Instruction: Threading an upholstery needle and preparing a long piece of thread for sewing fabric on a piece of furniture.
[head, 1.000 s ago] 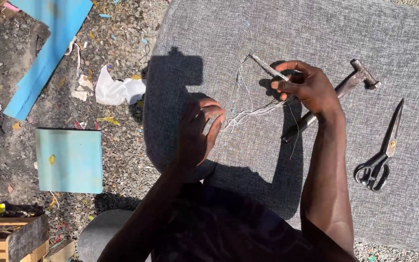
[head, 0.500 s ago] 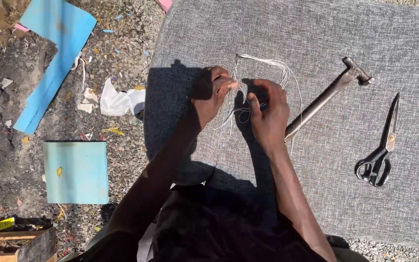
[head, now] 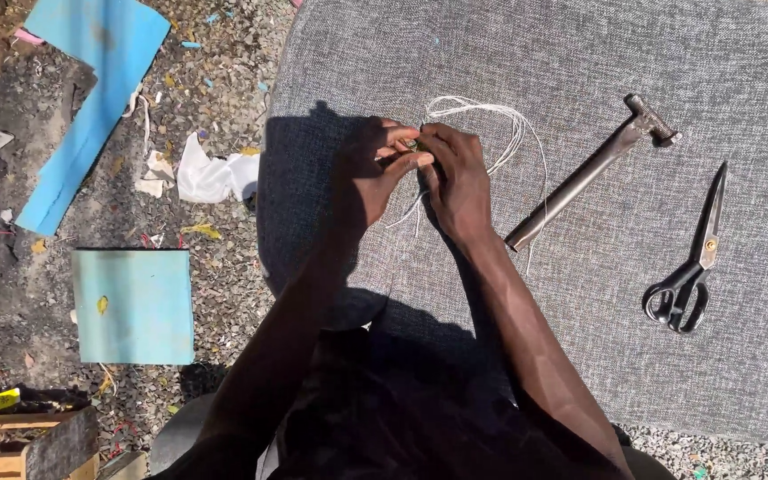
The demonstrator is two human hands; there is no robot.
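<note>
My left hand [head: 371, 173] and my right hand [head: 455, 173] meet fingertip to fingertip over a grey fabric-covered cushion [head: 535, 53]. Both pinch a small object and white thread [head: 500, 120] that loops away behind the hands and trails down to the right. What the small object is stays hidden between the fingers. A metal hammer [head: 593, 169] lies diagonally just right of my right hand. Black-handled scissors [head: 691, 262] lie further right on the cushion.
Left of the cushion is littered gravel ground with a blue sheet strip [head: 91, 89], a light blue square panel [head: 132, 305], a crumpled white cloth [head: 211, 176] and wooden boards [head: 20, 440] at the lower left corner.
One second ago my right hand held a thin tool apart from the left. The hands have since come together over the thread. The view has shifted slightly.
</note>
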